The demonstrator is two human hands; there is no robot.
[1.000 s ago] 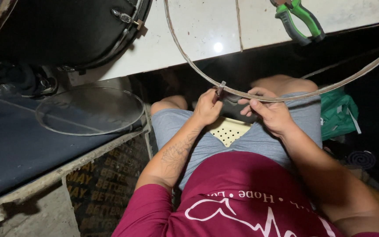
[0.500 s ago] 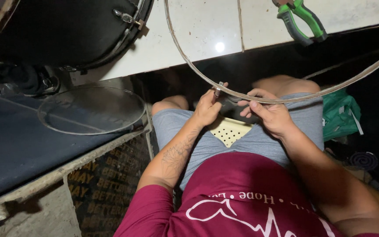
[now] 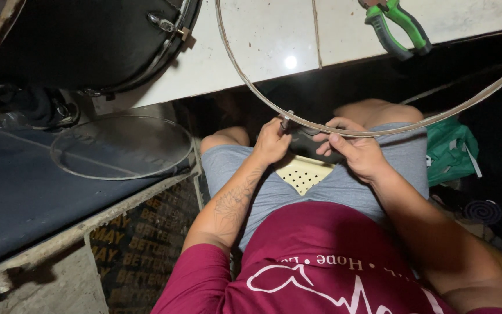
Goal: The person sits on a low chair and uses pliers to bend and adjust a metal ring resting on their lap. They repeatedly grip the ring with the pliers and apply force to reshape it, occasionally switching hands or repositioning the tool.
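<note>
Metal hoop [image 3: 379, 129] over lap, left hand [image 3: 272, 144] and right hand [image 3: 352, 152] each closed in grip on it

Your left hand [image 3: 271, 142] and right hand [image 3: 352, 151] sit close together over your lap, both forearms angled inward from bent elbows. Your left fingers are curled in a pinch, knuckles up, tattooed forearm facing up. Your right fingers [image 3: 326, 138] are partly curled, pointing toward your left hand, thumb on top.
</note>
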